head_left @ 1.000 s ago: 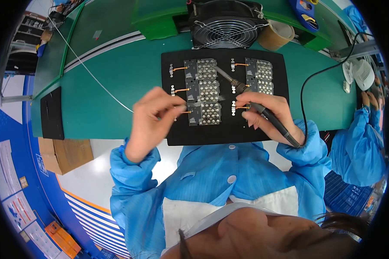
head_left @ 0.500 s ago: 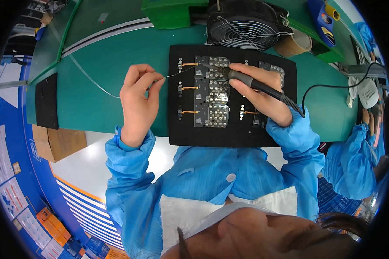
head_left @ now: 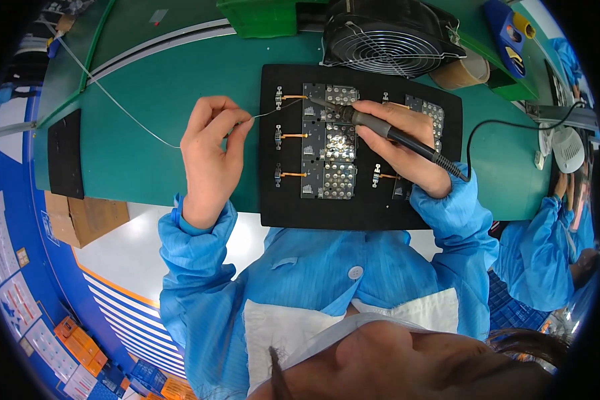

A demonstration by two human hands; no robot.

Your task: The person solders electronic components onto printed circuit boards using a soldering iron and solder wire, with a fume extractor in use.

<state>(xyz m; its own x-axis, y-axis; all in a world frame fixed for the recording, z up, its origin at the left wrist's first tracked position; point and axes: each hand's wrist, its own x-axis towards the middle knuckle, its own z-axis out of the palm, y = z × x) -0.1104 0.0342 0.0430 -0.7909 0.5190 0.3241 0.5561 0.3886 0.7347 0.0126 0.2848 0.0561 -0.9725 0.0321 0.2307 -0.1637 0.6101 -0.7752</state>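
Note:
Between thumb and fingertips, my left hand [head_left: 213, 150] pinches a thin solder wire [head_left: 140, 124], whose long tail runs off to the upper left. The wire's short end reaches the top circuit board [head_left: 314, 93] in the left column. My right hand [head_left: 403, 137] grips a soldering iron [head_left: 372, 122], its tip pointing left onto that same board, close to the wire's end. Small connectors on orange flex strips [head_left: 291, 136] stick out from the boards' left sides. All of these lie on a black mat [head_left: 283, 210]. My right hand partly covers a second column of boards [head_left: 430, 110].
A black fan [head_left: 390, 43] with a wire guard stands behind the mat, beside a brown round tub [head_left: 461, 72]. Green bins [head_left: 260, 19] line the back. The iron's black cable [head_left: 507, 122] loops right. Another person's blue sleeve [head_left: 533, 250] shows at the far right.
The view has shifted slightly. Both hands keep their grips, and the iron's tip and solder stay at the top left board. The wire's tail now hangs in a different line.

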